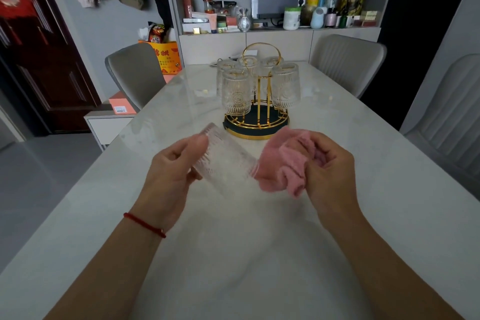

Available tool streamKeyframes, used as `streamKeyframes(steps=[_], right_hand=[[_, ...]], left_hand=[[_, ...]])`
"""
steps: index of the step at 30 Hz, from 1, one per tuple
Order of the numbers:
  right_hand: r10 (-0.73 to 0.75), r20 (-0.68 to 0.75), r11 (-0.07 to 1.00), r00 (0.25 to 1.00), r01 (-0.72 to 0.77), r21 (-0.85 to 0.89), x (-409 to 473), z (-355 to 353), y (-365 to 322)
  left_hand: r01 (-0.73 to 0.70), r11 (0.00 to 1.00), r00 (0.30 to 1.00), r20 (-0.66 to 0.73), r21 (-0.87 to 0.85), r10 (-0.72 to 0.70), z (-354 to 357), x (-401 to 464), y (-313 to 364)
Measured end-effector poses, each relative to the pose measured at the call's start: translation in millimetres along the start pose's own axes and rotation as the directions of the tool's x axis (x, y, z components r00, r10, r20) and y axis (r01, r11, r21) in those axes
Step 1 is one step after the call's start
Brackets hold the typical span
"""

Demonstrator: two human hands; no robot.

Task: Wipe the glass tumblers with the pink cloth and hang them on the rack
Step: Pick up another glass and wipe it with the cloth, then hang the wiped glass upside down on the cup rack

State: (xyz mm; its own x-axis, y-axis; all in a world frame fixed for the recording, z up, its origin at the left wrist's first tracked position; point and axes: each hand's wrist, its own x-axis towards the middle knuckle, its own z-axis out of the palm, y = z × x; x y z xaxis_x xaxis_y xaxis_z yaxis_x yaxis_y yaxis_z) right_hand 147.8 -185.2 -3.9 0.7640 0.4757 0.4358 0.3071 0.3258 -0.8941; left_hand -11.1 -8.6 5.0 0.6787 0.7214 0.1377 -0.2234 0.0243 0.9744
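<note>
My left hand [170, 171] grips a ribbed clear glass tumbler [223, 161], tilted on its side above the white table [233, 254]. My right hand [327, 171] holds the bunched pink cloth [283, 166], which touches the tumbler's right end. Behind them stands the gold wire rack [259, 101] on its dark round base, with several embossed tumblers [236, 92] hanging upside down on its prongs.
Grey chairs stand at the far left [135, 73], far right [345, 62] and right edge [446, 117]. A cluttered shelf [280, 15] runs along the back wall. A low cabinet [111, 122] with an orange box sits left of the table.
</note>
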Motion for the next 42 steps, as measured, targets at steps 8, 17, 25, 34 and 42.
streamKeyframes(steps=[8,17,25,34,42], right_hand=[[-0.197,0.305,0.978,0.932,0.206,0.003,-16.5,22.1,-17.5],[-0.424,0.443,0.758,0.79,0.577,-0.304,-11.6,14.6,-4.3],[-0.383,0.522,0.78,0.762,0.57,-0.259,-21.2,38.5,-3.9],[-0.011,-0.112,0.991,0.994,-0.004,-0.136,7.6,-14.9,-3.9],[0.267,-0.229,0.964,0.936,-0.265,0.039,19.4,-26.9,8.7]], left_hand=[[-0.489,0.387,0.77,0.178,0.782,0.613,19.6,-9.7,-9.8],[-0.468,0.404,0.757,0.12,0.786,0.643,17.6,-8.3,-14.5],[-0.461,0.401,0.773,0.135,0.792,0.62,13.2,-5.7,-25.0],[-0.275,0.649,0.918,-0.007,0.709,0.397,48.9,37.0,19.1],[-0.353,0.762,0.91,0.01,0.543,0.414,116.8,133.6,88.4]])
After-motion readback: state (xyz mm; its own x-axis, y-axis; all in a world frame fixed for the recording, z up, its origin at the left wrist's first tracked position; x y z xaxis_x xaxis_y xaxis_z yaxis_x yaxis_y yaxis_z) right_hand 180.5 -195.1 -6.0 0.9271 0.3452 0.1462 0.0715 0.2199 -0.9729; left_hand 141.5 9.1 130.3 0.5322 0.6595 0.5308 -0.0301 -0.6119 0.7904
